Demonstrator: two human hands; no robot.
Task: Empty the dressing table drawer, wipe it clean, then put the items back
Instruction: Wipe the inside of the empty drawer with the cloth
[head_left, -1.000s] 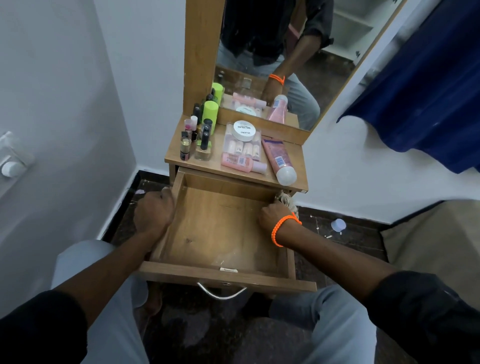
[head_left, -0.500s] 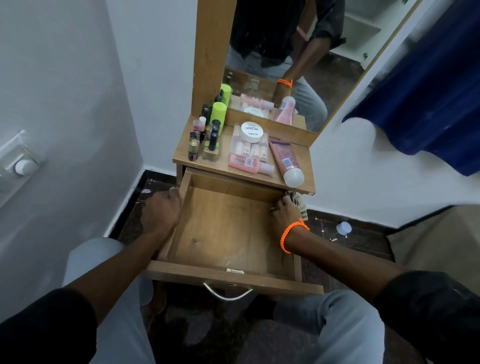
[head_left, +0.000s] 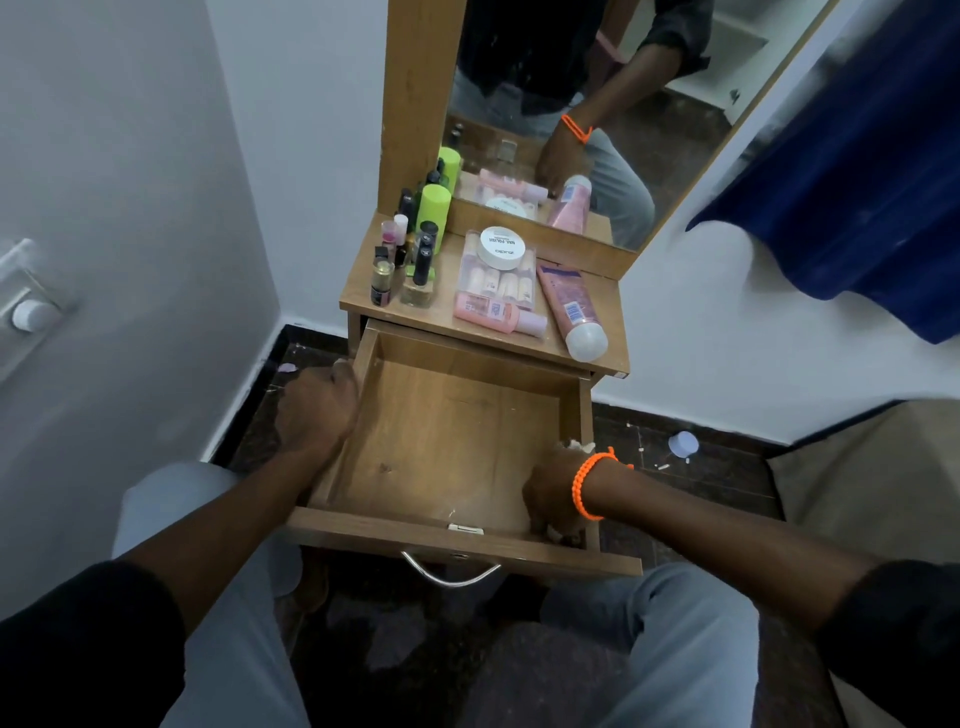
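A cloth (head_left: 563, 532) is gripped under curled right hand (head_left: 550, 491) fingers in the drawer's (head_left: 447, 431) near right corner; the left wall is clasped by the left hand (head_left: 317, 410).

my hands: 2 – left (head_left: 317, 410), right (head_left: 550, 493) | drawer (head_left: 447, 530): 1 | cloth (head_left: 576, 446): 1 | pink tubes: 2 – large (head_left: 569, 309), small (head_left: 498, 314) | green canister (head_left: 435, 210): 1 | white jar (head_left: 501, 247): 1 | mirror (head_left: 675, 119): 1

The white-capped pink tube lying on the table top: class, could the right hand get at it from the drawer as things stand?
Probably yes. The pink tube lies uncovered at the top's front right edge, above the open drawer. The right hand sits low in the front right corner, holding a cloth, which it must first release.
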